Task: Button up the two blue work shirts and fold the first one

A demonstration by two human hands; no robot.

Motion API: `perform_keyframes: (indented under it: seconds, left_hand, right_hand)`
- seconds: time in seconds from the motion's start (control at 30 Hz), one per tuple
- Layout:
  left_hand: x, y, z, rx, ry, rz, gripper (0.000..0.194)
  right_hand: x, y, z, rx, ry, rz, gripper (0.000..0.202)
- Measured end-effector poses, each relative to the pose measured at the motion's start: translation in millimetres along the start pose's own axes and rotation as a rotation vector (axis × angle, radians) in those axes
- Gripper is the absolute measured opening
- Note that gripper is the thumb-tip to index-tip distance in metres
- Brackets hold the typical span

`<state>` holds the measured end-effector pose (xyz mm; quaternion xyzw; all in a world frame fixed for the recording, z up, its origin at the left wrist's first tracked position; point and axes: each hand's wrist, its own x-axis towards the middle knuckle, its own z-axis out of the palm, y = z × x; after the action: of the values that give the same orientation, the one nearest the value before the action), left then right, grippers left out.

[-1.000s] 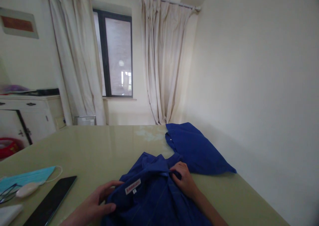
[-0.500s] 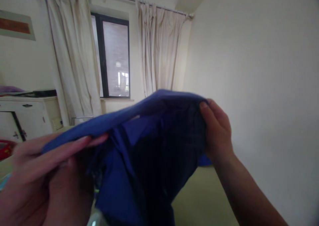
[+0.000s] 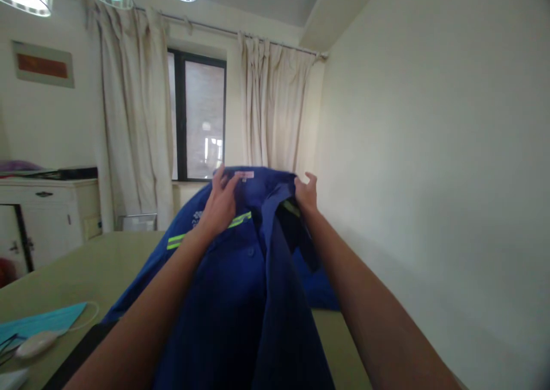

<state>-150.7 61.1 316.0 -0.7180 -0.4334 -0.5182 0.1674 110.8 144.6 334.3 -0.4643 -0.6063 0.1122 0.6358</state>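
Note:
A blue work jacket (image 3: 223,287) hangs spread out before me, its collar at the top and its lower part running down toward me. It has yellow-green reflective strips, a button, a small chest print and a pale label inside the neck. My left hand (image 3: 220,204) grips the left side of the collar, close beside the label, fingers partly hidden behind the cloth. My right hand (image 3: 306,192) pinches the right side near the collar, with a finger or two raised.
Below lies a greenish table (image 3: 124,247). At its left are a light blue face mask (image 3: 47,319), a white computer mouse (image 3: 36,344) and a dark flat object (image 3: 79,350). A white cabinet (image 3: 51,212) stands at far left; a white wall (image 3: 429,149) rises at right.
My hands have moved away from me and closer together, still on the jacket. The cloth has opened out, so the collar, label and reflective strips now show.

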Motion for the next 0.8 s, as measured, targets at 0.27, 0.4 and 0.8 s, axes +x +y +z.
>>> perform_keyframes:
  seconds: [0.27,0.4,0.8]
  left_hand:
    - [-260.2,-36.2,24.8,0.124,-0.757,-0.371,0.052]
    - [-348.1,-43.6,29.4,0.382,-1.019,-0.493,0.078]
    - [-271.9,-139.7,68.7,0.373,-0.977,-0.212,0.052]
  right_hand:
    - [-213.5,151.5,-23.0,-0.067,-0.333,0.281,0.035]
    - [-292.8,181.9,-66.5,-0.261,-0.526,0.181,0.044]
    - [-326.3,150.7,-21.6,-0.408,-0.991,-0.011,0.069]
